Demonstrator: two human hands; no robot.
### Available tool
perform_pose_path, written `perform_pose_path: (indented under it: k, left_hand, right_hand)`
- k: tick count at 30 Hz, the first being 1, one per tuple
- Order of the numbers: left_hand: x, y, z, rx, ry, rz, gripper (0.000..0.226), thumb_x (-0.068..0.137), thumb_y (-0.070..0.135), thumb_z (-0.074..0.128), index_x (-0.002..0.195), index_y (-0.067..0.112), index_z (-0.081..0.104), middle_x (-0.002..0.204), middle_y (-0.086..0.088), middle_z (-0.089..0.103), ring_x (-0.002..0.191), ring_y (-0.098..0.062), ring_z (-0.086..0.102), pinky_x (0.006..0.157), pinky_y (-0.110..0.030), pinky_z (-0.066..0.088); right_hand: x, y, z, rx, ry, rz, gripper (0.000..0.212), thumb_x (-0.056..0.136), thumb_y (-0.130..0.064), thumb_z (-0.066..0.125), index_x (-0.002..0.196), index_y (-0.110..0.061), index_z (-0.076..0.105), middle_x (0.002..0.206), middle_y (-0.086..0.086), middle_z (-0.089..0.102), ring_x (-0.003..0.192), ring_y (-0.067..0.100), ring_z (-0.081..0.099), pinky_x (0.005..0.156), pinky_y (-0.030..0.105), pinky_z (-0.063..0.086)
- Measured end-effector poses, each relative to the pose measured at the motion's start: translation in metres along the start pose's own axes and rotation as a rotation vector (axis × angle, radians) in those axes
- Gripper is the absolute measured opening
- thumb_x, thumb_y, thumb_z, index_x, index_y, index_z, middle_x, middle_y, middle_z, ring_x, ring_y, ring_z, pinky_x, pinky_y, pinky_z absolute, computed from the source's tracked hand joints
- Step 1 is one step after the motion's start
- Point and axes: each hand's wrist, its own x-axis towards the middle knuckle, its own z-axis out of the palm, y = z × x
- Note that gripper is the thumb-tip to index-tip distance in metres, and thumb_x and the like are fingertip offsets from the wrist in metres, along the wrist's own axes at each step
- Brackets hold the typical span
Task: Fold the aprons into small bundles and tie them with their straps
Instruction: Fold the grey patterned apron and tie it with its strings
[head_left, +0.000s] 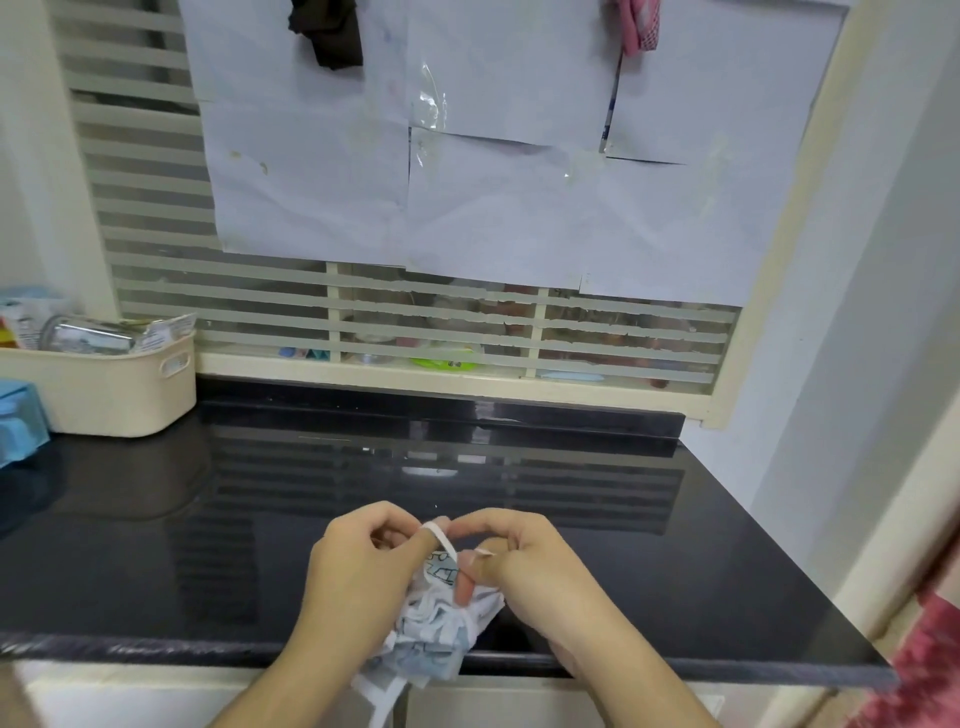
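While my left hand (363, 564) and right hand (524, 558) pinched the strap (441, 540) low in the frame, the apron (441, 623) bundle (bunched tight) needed steady, even tension.

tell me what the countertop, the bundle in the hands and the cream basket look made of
Countertop: polished black stone, likely granite; mirror-like reflection of the window slats.
Apron bundle: thin soft printed fabric, white and pale blue; creases and limp straps.
Basket: matte cream moulded plastic, judging by its cut-out handle.

Soft, even indoor light; the glossy black countertop (519, 499) mirrors the slatted window (415, 322). Wide-angle bending bows the edges; the image is slightly soft.
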Motion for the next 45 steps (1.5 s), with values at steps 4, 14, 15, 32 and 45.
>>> perform_pose_path:
  k: [4,14,15,32,45]
  left_hand:
    - [-0.005,0.010,0.010,-0.221,-0.062,-0.086,0.028,0.080,0.040,0.087,0.073,0.015,0.077,0.069,-0.013,0.071,0.059,-0.024,0.066,0.063,-0.035,0.057]
    - [-0.009,0.015,0.006,-0.295,-0.213,-0.153,0.024,0.086,0.034,0.083,0.082,0.011,0.078,0.077,-0.016,0.077,0.072,-0.033,0.076,0.074,-0.043,0.062]
    - [-0.009,0.014,0.003,-0.293,-0.249,-0.163,0.017,0.088,0.030,0.082,0.085,0.013,0.080,0.082,-0.015,0.078,0.078,-0.034,0.078,0.078,-0.044,0.063]
    - [-0.009,-0.001,0.004,-0.400,-0.344,-0.068,0.024,0.104,0.008,0.058,0.091,0.009,0.079,0.095,-0.020,0.079,0.090,-0.037,0.077,0.087,-0.044,0.060]
    - [-0.009,-0.009,0.020,-0.083,-0.263,0.096,0.020,0.104,0.009,0.058,0.084,0.008,0.062,0.062,-0.006,0.065,0.053,-0.009,0.045,0.056,-0.020,0.040]
  right_hand:
    - [-0.002,-0.006,0.004,-0.122,-0.055,0.025,0.027,0.099,-0.016,0.057,0.084,-0.021,0.079,0.087,0.004,0.078,0.099,0.014,0.071,0.102,0.036,0.049]
    - [0.000,0.008,0.014,0.070,0.078,0.045,0.034,0.094,-0.004,0.059,0.063,-0.012,0.071,0.077,0.003,0.076,0.086,0.015,0.072,0.079,0.023,0.051]
    - [0.001,0.011,0.014,0.105,0.107,0.055,0.035,0.093,-0.002,0.059,0.061,-0.012,0.070,0.075,0.004,0.075,0.084,0.016,0.071,0.079,0.025,0.051]
    - [0.010,0.040,0.005,0.108,0.241,-0.054,0.022,0.104,-0.020,0.054,0.090,-0.033,0.063,0.076,-0.014,0.055,0.068,0.004,0.049,0.068,0.023,0.043]
    - [-0.005,0.051,-0.005,-0.635,0.154,-0.240,0.006,0.102,-0.026,0.048,0.097,-0.027,0.044,0.106,-0.007,0.042,0.092,0.012,0.052,0.086,0.039,0.050]
